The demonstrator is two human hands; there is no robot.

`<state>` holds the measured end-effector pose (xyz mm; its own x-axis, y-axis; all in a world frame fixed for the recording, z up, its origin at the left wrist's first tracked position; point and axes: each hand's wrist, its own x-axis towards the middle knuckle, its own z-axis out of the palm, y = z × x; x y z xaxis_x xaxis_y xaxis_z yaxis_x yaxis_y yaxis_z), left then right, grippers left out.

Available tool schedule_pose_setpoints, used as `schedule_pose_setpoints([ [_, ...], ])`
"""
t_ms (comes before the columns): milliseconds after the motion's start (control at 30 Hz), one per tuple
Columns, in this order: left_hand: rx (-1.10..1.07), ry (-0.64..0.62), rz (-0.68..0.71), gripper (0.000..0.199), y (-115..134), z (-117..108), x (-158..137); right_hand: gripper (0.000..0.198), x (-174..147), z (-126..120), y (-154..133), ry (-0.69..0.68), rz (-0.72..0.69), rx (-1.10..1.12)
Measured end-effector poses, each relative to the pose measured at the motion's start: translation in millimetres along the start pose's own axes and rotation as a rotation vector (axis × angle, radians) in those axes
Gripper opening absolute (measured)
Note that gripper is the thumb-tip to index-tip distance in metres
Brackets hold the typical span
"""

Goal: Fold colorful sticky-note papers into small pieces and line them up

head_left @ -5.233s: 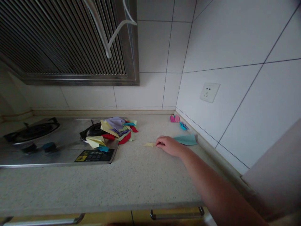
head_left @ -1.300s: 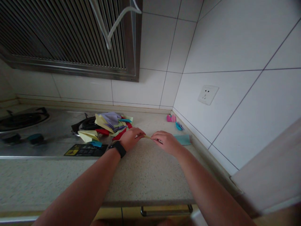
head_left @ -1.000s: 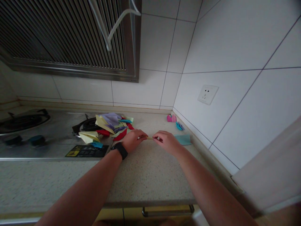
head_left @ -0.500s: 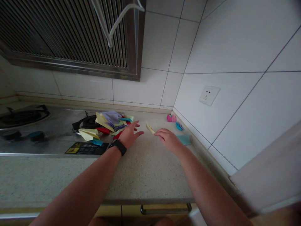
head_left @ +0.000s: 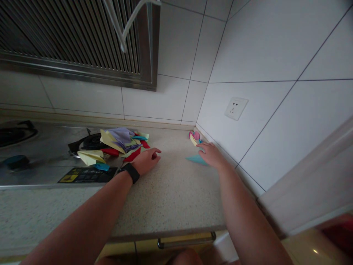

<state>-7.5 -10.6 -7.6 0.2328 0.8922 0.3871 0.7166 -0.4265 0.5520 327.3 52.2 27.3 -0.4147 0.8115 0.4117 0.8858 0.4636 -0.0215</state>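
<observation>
The yellow paper [head_left: 193, 140] is lying at the tip of the right hand [head_left: 211, 154], whose grip I cannot tell; beside the left hand [head_left: 145, 161], loosely curled and free, a pile [head_left: 121, 137] is lying.

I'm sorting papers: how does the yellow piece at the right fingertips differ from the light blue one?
The yellow piece is small and narrow; the light blue piece looks larger, tapering leftward. The right hand has fingertips at the yellow piece and partly hides the light blue piece. Both are pale.

The folded papers [head_left: 121, 135] look matt, the wall tiles [head_left: 264, 48] smooth, the range hood [head_left: 79, 40] metallic.
</observation>
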Motion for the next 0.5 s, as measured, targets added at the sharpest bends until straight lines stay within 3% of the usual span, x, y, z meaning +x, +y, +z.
schedule_pose_setpoints([
  [267, 0.008, -0.096, 0.019, 0.027, 6, -3, -2, 0.038, 6, 5, 19, -0.238, 0.120, -0.162],
  [500, 0.034, -0.139, 0.021, 0.027, 7, -4, -1, 0.040, 8, -1, 14, -0.318, 0.142, -0.190],
])
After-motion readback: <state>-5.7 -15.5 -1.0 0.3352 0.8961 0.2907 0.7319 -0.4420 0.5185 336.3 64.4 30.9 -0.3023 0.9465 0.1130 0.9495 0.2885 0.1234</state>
